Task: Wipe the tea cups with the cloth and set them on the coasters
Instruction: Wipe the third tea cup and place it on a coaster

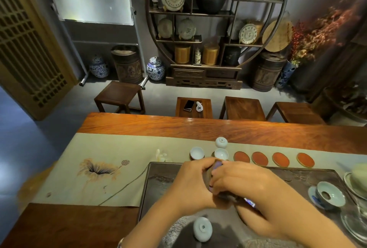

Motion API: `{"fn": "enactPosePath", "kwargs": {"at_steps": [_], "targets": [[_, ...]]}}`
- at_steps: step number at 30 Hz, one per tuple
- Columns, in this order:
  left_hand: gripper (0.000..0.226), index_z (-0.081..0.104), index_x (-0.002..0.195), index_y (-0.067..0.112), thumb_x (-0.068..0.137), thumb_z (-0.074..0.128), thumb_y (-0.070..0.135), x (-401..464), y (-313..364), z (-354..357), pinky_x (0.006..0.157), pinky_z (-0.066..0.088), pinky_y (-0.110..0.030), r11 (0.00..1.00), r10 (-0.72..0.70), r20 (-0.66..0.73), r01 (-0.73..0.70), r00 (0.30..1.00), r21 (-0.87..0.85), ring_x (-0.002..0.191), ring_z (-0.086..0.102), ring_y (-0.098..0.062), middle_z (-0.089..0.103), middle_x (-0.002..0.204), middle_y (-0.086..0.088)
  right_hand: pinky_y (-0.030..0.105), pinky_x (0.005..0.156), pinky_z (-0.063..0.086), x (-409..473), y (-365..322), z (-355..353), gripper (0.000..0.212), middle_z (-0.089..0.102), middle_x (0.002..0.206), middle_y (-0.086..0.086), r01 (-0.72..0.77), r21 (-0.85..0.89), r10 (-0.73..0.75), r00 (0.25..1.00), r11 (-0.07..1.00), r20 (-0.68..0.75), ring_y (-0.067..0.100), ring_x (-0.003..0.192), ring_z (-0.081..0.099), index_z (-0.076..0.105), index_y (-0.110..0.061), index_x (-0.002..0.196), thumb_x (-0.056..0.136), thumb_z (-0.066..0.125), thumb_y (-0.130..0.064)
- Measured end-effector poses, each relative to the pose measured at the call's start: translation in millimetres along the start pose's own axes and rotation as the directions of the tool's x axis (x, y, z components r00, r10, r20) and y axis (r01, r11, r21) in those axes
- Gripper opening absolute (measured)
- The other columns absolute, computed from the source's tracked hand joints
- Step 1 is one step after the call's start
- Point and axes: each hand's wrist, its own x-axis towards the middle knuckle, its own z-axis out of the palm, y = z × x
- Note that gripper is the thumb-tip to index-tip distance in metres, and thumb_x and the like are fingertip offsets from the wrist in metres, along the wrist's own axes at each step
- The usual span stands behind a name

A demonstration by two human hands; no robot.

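Observation:
My left hand (194,180) and my right hand (242,182) meet over the dark tea tray (153,192). Between them is a pale bluish tea cup (217,165), mostly hidden; my left hand grips it. My right hand's curled fingers hold a dark cloth (226,198) against the cup. Two upright cups (197,152) (221,153) sit on coasters behind the tray. One upside-down cup (221,142) stands behind them. Another upside-down cup (202,229) lies on the tray near me. Several bare red coasters (260,158) line up to the right.
A strainer on a saucer (329,196), a lidded bowl (357,176) and glassware (357,222) crowd the tray's right end. A small white flower ornament (161,155) sits on the painted table runner (99,168). Wooden stools (243,107) stand beyond the table.

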Motion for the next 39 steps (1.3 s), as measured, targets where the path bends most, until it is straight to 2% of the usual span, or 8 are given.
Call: {"fn": "enactPosePath", "kwargs": {"at_steps": [8, 12, 16, 21, 28, 31, 35, 39], "targets": [[0.060, 0.069, 0.113, 0.033, 0.058, 0.092, 0.027, -2.0, 3.5, -8.7, 0.092, 0.056, -0.037, 0.999, 0.045, -0.097, -0.046, 0.994, -0.012, 0.105, 0.069, -0.008, 0.073, 0.111, 0.014, 0.033, 0.067, 0.052, -17.6, 21.2, -13.4, 0.043, 0.072, 0.098, -0.015, -0.199, 0.215, 0.280, 0.831, 0.956, -0.481, 0.010, 0.084, 0.068, 0.068, -0.022, 0.098, 0.079, 0.054, 0.014], [0.062, 0.069, 0.116, 0.034, 0.058, 0.091, 0.030, -0.9, 9.7, -3.0, 0.091, 0.057, -0.034, 0.997, 0.074, -0.219, -0.079, 0.973, -0.017, 0.105, 0.068, -0.004, 0.073, 0.110, 0.018, 0.016, 0.075, 0.050, -4.3, 16.0, 13.5, 0.043, 0.072, 0.098, -0.018, -0.309, 0.375, 0.471, 0.729, 0.874, -0.496, 0.004, 0.093, 0.066, 0.068, -0.027, 0.101, 0.082, 0.057, 0.011], [0.065, 0.069, 0.115, 0.036, 0.053, 0.089, 0.039, -3.5, 6.8, 7.6, 0.092, 0.057, -0.032, 0.998, 0.035, -0.261, -0.047, 0.965, -0.039, 0.105, 0.067, 0.000, 0.073, 0.110, 0.021, 0.027, 0.070, 0.051, -7.8, 14.2, 36.2, 0.042, 0.070, 0.098, -0.022, -0.418, 0.422, 0.591, 0.631, 0.805, -0.503, 0.016, 0.077, 0.066, 0.067, -0.038, 0.103, 0.085, 0.056, -0.002], [0.056, 0.069, 0.104, 0.041, 0.050, 0.085, 0.043, -2.3, -0.3, 13.9, 0.083, 0.058, -0.023, 0.993, -0.031, -0.375, -0.015, 0.927, -0.119, 0.098, 0.070, -0.001, 0.074, 0.102, 0.022, 0.002, 0.071, 0.043, -18.7, 0.5, 53.2, 0.043, 0.067, 0.098, -0.029, -0.430, 0.464, 0.630, 0.585, 0.775, -0.511, -0.009, 0.093, 0.061, 0.068, -0.032, 0.101, 0.083, 0.061, 0.006], [0.059, 0.069, 0.110, 0.040, 0.054, 0.087, 0.039, -6.9, -7.5, 6.6, 0.083, 0.055, -0.018, 0.999, 0.022, -0.283, -0.030, 0.959, -0.027, 0.100, 0.069, 0.000, 0.073, 0.105, 0.022, 0.004, 0.074, 0.044, -38.7, 1.2, 41.6, 0.051, 0.070, 0.101, -0.017, -0.358, 0.318, 0.478, 0.663, 0.878, -0.576, -0.005, 0.094, 0.064, 0.071, -0.017, 0.098, 0.071, 0.061, 0.025], [0.059, 0.068, 0.114, 0.036, 0.057, 0.086, 0.037, -6.8, -3.6, 7.7, 0.084, 0.053, -0.016, 0.988, 0.123, -0.223, -0.098, 0.967, 0.121, 0.099, 0.067, 0.001, 0.072, 0.104, 0.018, 0.008, 0.079, 0.046, -35.1, 0.1, 26.0, 0.042, 0.069, 0.105, -0.015, -0.286, 0.192, 0.342, 0.715, 0.939, -0.610, -0.002, 0.099, 0.062, 0.068, -0.015, 0.103, 0.076, 0.055, 0.015], [0.049, 0.062, 0.106, 0.031, 0.060, 0.080, 0.029, -2.2, 5.0, 10.0, 0.094, 0.043, -0.011, 0.943, 0.249, -0.109, -0.216, 0.962, 0.253, 0.088, 0.065, -0.016, 0.068, 0.093, 0.011, 0.025, 0.080, 0.051, -24.6, -8.7, 18.6, 0.039, 0.067, 0.108, -0.011, -0.221, -0.038, 0.188, 0.897, 0.975, -0.399, 0.009, 0.101, 0.063, 0.067, -0.017, 0.104, 0.071, 0.050, -0.003], [0.045, 0.059, 0.103, 0.028, 0.061, 0.075, 0.037, -2.8, 6.6, 8.8, 0.079, 0.051, -0.027, 0.943, 0.265, -0.132, -0.229, 0.955, 0.240, 0.084, 0.061, -0.016, 0.065, 0.090, 0.005, 0.029, 0.072, 0.052, -20.5, -9.5, 19.0, 0.040, 0.062, 0.108, -0.016, -0.289, -0.060, 0.260, 0.919, 0.955, -0.297, 0.008, 0.099, 0.060, 0.061, -0.024, 0.106, 0.070, 0.060, -0.007]]}}
